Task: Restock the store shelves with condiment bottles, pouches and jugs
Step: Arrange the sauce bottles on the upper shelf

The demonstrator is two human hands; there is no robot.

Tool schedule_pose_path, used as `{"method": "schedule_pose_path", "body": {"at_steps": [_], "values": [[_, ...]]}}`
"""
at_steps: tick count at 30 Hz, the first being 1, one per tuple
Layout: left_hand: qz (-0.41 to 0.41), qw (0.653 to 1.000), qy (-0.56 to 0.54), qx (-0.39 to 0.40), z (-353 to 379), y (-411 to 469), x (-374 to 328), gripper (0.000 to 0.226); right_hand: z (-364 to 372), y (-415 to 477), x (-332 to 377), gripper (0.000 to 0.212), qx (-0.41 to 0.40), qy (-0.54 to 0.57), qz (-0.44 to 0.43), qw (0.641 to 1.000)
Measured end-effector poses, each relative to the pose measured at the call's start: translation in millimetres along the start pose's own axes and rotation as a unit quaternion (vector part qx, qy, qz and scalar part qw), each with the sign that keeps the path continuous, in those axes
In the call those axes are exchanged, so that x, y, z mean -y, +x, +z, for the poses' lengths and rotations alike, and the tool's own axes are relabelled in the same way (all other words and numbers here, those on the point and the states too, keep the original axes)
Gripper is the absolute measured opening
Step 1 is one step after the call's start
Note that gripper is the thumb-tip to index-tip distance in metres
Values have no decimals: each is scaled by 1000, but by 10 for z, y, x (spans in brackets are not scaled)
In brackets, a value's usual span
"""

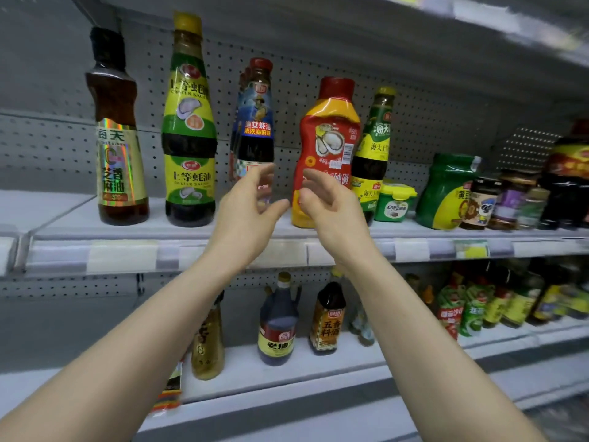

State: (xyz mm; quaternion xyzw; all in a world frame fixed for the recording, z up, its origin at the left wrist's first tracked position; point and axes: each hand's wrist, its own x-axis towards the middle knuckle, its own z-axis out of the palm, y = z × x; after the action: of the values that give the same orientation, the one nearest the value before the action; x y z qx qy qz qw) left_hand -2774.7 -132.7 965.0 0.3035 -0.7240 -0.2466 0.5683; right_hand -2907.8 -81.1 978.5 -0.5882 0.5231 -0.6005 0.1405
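Observation:
On the upper shelf (95,224) a red and yellow squeeze bottle (328,132) of oyster sauce stands upright with its label facing away. Left of it is a row of red-capped dark bottles (256,122) with blue labels. My left hand (247,205) hovers in front of the blue-label bottles, fingers loosely spread, holding nothing. My right hand (331,205) is just in front of the squeeze bottle's lower part with relaxed fingers; whether it touches is unclear.
Further left stand a tall green-yellow oyster sauce bottle (189,129) and a sesame oil bottle (116,138). To the right are a green-label bottle (374,145), a green tub (395,202), a green pouch (446,193) and jars. The lower shelf holds a soy jug (277,323) and other bottles.

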Motion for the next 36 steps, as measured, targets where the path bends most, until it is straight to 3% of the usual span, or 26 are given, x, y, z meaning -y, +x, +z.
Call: {"method": "schedule_pose_path", "body": {"at_steps": [11, 24, 36], "values": [[12, 992, -95, 85, 1088, -550, -338, 37, -1178, -719, -577, 22, -107, -28, 35, 993], [-31, 955, -186, 227, 3787, -1539, -1008, 34, -3766, -1730, -1457, 19, -180, -109, 115, 971], [-80, 905, -215, 358, 5551, -2485, -1254, 34, -5355, -2836, -2338, 20, -267, -136, 231, 926]]}}
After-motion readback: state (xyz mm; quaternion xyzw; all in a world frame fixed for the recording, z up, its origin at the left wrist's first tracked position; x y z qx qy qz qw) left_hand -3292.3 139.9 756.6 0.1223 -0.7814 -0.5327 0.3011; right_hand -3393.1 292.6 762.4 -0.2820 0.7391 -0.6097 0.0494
